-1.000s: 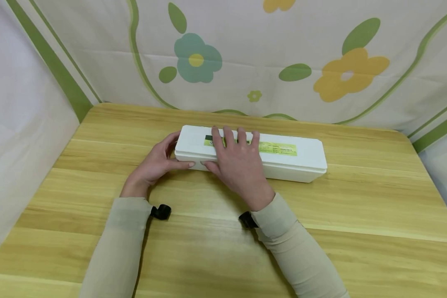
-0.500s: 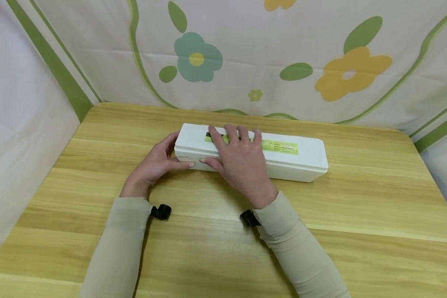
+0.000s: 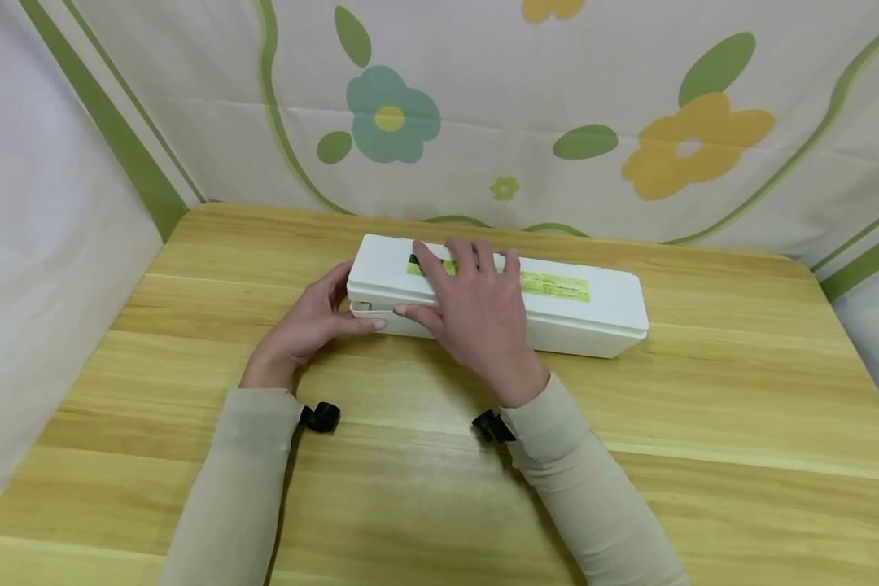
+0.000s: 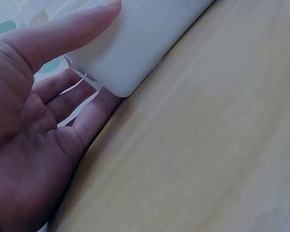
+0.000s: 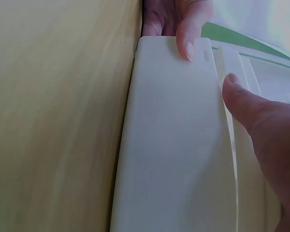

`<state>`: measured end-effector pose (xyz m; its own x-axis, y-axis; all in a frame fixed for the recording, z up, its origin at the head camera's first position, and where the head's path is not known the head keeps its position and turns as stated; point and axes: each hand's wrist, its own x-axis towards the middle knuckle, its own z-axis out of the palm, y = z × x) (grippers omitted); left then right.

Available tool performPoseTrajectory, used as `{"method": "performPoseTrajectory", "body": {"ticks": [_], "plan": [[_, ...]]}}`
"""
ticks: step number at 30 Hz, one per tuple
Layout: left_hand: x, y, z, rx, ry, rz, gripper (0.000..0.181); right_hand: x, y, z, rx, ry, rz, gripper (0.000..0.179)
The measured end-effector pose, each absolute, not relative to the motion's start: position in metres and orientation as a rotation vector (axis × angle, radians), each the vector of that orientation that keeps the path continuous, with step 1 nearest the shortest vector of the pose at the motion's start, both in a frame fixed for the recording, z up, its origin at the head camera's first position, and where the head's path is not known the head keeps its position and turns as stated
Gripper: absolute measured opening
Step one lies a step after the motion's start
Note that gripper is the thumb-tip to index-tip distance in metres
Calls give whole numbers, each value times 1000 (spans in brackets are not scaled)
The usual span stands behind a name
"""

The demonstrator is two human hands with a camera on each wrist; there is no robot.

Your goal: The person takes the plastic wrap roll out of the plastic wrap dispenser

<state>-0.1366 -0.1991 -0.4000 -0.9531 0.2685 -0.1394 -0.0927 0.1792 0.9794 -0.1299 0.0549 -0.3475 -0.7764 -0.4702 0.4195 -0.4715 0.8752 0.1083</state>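
Observation:
A long white lidded box (image 3: 579, 342) lies across the table, a yellow-green label (image 3: 557, 286) on its lid (image 3: 615, 301). My left hand (image 3: 311, 317) grips the left end of the base, thumb on the front wall and fingers behind the end, as the left wrist view shows too. Spread over the lid, my right hand (image 3: 479, 317) grips it across its width, thumb (image 5: 241, 99) at the lid's front edge. At the left end the lid is tilted up, and a narrow gap shows between it and the base. The box's contents are hidden.
The wooden table (image 3: 425, 488) stretches out on all sides of the box. A flower-printed cloth (image 3: 469, 171) hangs just behind the table's far edge, with pale cloth (image 3: 59, 203) at the left.
The left end of the lid has risen off the base, opening a gap there. My right hand has shifted slightly up with it; my left hand keeps its grip on the base.

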Motion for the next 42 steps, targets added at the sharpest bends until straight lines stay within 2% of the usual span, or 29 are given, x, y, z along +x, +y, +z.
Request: {"method": "performPoseTrajectory", "body": {"ticks": [20, 26, 35, 42], "plan": [[-138, -200, -403, 153, 2171, 1839, 99, -126, 71, -341, 776, -2738, 37, 88], [-138, -198, -403, 148, 2162, 1845, 101, -129, 103, -340, 729, -2859, 53, 93], [-140, -201, -403, 132, 2164, 1840, 104, -126, 172, -343, 520, -2888, 151, 109], [-140, -206, -402, 120, 2172, 1828, 105, -120, 208, -349, 507, -2802, 223, 111]]}}
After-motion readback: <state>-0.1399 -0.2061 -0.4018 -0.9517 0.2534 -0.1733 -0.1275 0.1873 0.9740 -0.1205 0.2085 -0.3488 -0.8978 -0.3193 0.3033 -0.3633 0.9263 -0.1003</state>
